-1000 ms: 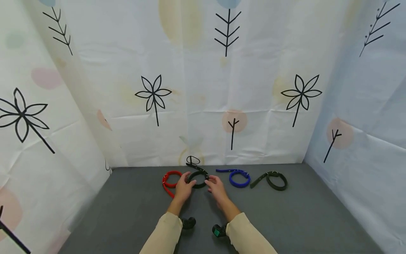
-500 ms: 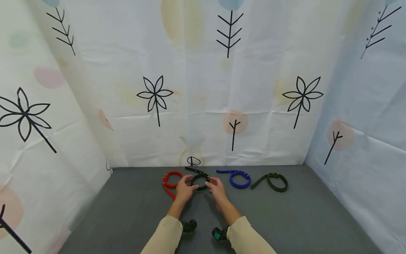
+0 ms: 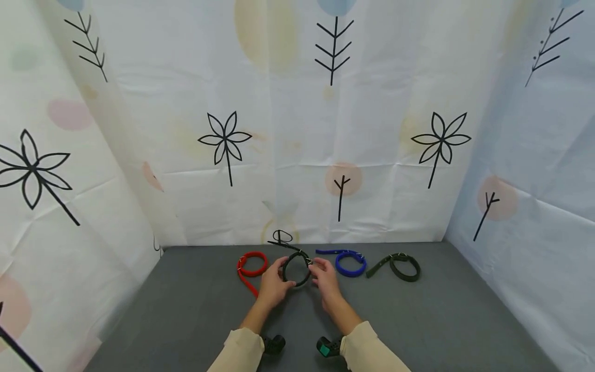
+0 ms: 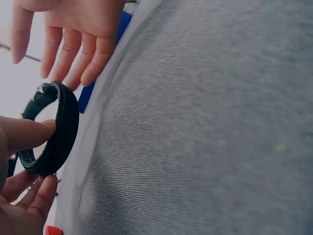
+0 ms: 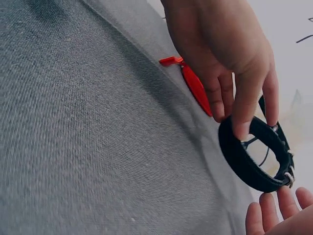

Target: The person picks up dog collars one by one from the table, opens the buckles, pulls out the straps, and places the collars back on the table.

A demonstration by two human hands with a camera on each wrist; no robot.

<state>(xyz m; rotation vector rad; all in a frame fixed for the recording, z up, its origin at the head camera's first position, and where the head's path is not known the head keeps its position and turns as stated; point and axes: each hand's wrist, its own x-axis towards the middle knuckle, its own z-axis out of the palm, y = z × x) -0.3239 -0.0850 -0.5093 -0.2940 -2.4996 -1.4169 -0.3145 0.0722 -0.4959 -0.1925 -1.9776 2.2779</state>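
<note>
A black buckled collar [image 4: 68, 129], closed into a ring with a loose tail, stands tilted up between the two hands in the middle of the head view. My left hand [image 3: 273, 285] pinches its left side, thumb inside the ring and fingertips against the outer band. In the right wrist view the metal buckle [image 5: 289, 178] sits on the side toward my right hand [image 3: 326, 281]. The fingers of that hand are extended, their tips right at the buckle side of the band. The collar's tail points back and left, toward the wall.
A red collar [image 3: 239, 264] lies left of my left hand, its tail partly behind the wrist. To the right lie a blue collar [image 3: 351, 274] and an olive green collar [image 3: 418, 268]. Patterned white cloth walls [image 3: 297, 196] enclose the grey table [image 3: 441, 320].
The black collar has come up off the table and tilted upright, a little toward me and to the right. Both hands have moved with it; the other collars stay put.
</note>
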